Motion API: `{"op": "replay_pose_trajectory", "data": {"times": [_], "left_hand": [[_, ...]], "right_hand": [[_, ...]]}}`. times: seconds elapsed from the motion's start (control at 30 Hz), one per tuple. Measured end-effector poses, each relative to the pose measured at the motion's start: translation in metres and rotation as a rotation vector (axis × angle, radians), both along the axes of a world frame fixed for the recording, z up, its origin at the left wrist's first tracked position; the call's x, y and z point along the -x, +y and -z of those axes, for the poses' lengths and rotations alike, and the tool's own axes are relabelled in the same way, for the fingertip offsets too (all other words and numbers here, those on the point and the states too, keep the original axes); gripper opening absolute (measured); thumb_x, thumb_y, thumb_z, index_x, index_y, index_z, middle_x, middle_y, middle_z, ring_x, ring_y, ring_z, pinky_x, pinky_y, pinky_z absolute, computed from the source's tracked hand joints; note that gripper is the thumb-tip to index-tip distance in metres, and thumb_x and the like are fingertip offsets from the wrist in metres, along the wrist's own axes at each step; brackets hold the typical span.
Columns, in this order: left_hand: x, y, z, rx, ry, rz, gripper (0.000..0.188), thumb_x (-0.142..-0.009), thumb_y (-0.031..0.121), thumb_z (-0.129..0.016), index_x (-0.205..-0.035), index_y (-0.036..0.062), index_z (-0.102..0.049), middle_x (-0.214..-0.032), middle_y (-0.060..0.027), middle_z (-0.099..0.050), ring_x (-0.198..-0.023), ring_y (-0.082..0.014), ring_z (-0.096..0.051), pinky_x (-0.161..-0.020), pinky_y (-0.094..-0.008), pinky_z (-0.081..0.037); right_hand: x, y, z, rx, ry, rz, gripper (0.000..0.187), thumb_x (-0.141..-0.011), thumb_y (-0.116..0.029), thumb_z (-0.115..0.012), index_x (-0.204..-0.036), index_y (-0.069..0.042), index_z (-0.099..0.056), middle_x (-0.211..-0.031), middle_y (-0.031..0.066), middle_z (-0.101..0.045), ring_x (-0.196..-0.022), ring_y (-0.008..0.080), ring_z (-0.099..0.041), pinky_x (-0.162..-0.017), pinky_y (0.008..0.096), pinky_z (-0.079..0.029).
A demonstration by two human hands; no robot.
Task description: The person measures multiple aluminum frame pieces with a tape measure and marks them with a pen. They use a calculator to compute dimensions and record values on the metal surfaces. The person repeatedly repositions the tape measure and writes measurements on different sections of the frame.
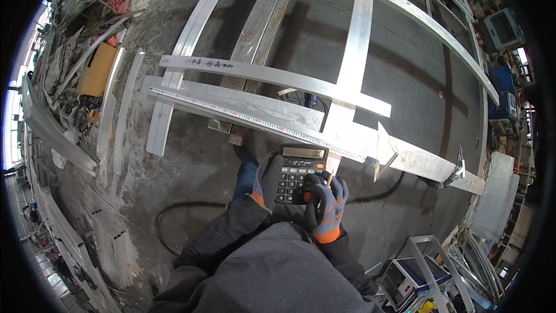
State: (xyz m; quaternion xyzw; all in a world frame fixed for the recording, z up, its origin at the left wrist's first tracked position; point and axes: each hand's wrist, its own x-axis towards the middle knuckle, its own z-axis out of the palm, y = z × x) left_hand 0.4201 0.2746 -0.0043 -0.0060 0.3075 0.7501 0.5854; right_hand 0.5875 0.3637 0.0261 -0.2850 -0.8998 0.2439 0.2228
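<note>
A black desktop calculator (297, 163) with a lit display sits upright in front of me. My left hand (266, 179), in a grey and orange work glove, is closed on its left edge. My right hand (328, 204), in a matching glove, has its fingers bent over the calculator's lower right keys. A thin light-coloured pencil (330, 179) sticks up from between the right fingers. Beyond the calculator, a tape measure's blade (255, 120) lies stretched out along a flat metal bar (278, 108). A triangular set square (384, 149) stands near the tape's right end.
Long silver metal bars (356, 35) cross one another ahead as a raised frame. A black hose (191, 204) runs over the floor beneath me. Scrap and a cardboard piece (97, 69) are heaped at the left. A machine with a metal frame (414, 275) stands at the lower right.
</note>
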Motion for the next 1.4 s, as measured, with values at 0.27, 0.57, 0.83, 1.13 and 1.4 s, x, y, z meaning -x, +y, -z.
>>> {"op": "replay_pose_trajectory", "data": {"times": [0.27,0.57,0.83,1.13,1.4], "left_hand": [[-0.006,0.000,0.023,0.208,0.195,-0.105,0.031,-0.111,0.029,-0.054,-0.130,0.0053,-0.062,-0.116,-0.0070,-0.072,-0.100,-0.0144,-0.071,-0.084,-0.0279,-0.061],[-0.006,0.001,0.014,0.286,0.443,-0.128,0.032,-0.111,0.030,-0.054,-0.123,0.0016,-0.063,-0.109,-0.0077,-0.072,-0.095,-0.0134,-0.070,-0.078,-0.0291,-0.059],[0.002,-0.002,0.016,0.263,0.019,-0.052,0.036,-0.113,0.032,-0.048,-0.129,0.0040,-0.063,-0.117,-0.0095,-0.073,-0.099,-0.0181,-0.074,-0.083,-0.0326,-0.063],[0.006,0.001,0.001,0.028,-0.307,-0.004,0.042,-0.112,0.036,-0.050,-0.138,0.0048,-0.060,-0.125,-0.0132,-0.072,-0.105,-0.0244,-0.075,-0.088,-0.0391,-0.065],[0.000,-0.005,0.032,0.187,0.038,-0.121,0.037,-0.112,0.034,-0.050,-0.133,0.0054,-0.063,-0.119,-0.0111,-0.074,-0.100,-0.0211,-0.076,-0.085,-0.0367,-0.066]], "right_hand": [[-0.003,-0.008,-0.005,0.041,0.116,-0.248,0.038,-0.073,-0.012,-0.076,-0.110,-0.012,-0.066,-0.127,0.0062,-0.073,-0.124,0.0334,-0.057,-0.113,0.0566,-0.036],[-0.004,-0.012,-0.001,0.063,-0.071,-0.382,0.046,-0.086,-0.013,-0.066,-0.132,-0.013,-0.065,-0.134,0.0093,-0.068,-0.137,0.0357,-0.052,-0.118,0.0617,-0.032],[-0.004,-0.007,-0.011,0.286,0.217,0.164,0.023,-0.089,0.005,-0.056,-0.110,-0.003,-0.061,-0.115,0.0154,-0.069,-0.107,0.0301,-0.064,-0.096,0.0419,-0.050],[-0.017,-0.005,0.011,0.898,0.232,0.262,0.009,-0.097,0.004,-0.058,-0.104,0.000,-0.057,-0.096,0.0030,-0.056,-0.085,0.0110,-0.051,-0.075,0.0269,-0.046],[-0.019,-0.002,0.015,0.984,0.250,0.280,0.008,-0.103,-0.003,-0.053,-0.104,0.001,-0.060,-0.092,0.0040,-0.058,-0.084,0.0115,-0.052,-0.076,0.0280,-0.046]]}}
